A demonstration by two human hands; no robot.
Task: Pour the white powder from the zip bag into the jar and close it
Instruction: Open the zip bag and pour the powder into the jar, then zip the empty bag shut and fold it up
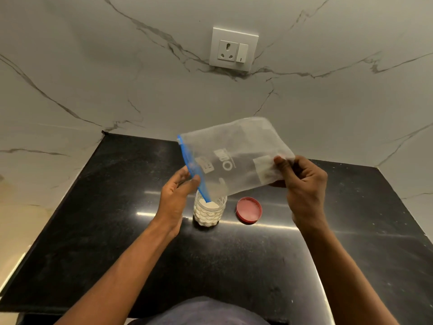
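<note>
Zip bag [234, 160] hung tilted over the open jar [209, 211] on the counter [117, 207], left hand [175, 195] pinching its blue mouth at the rim, right hand [302, 184] pinching the raised corner to funnel white powder [207, 213] down.

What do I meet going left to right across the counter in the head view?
Left hand, jar, red lid, right hand. The zip bag, held by both hands, spans several of these, so it is omitted.

Dim warm light, countertop [257, 254] glare
</note>
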